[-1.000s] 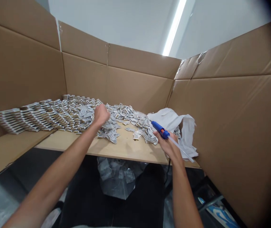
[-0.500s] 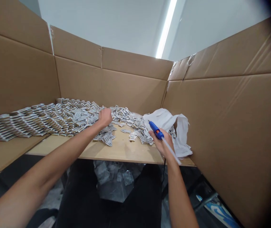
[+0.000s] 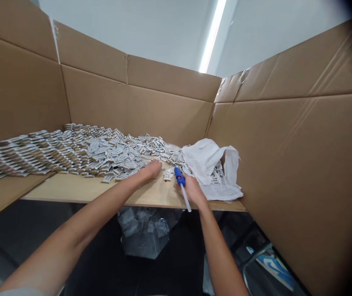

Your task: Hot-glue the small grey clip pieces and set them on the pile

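Two hands (image 3: 152,169) (image 3: 192,190), one glue gun (image 3: 180,179), many cutouts (image 3: 114,154)

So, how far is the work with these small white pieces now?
Probably done: the neat stacked rows on the left. In hand: the right hand holds a blue glue gun, and the left hand rests by one single piece on the table. Left: the loose heap behind.

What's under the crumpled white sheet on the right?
A few white pieces show under a fold of the sheet; anything deeper is covered. The right hand, holding a glue gun, is beside it.
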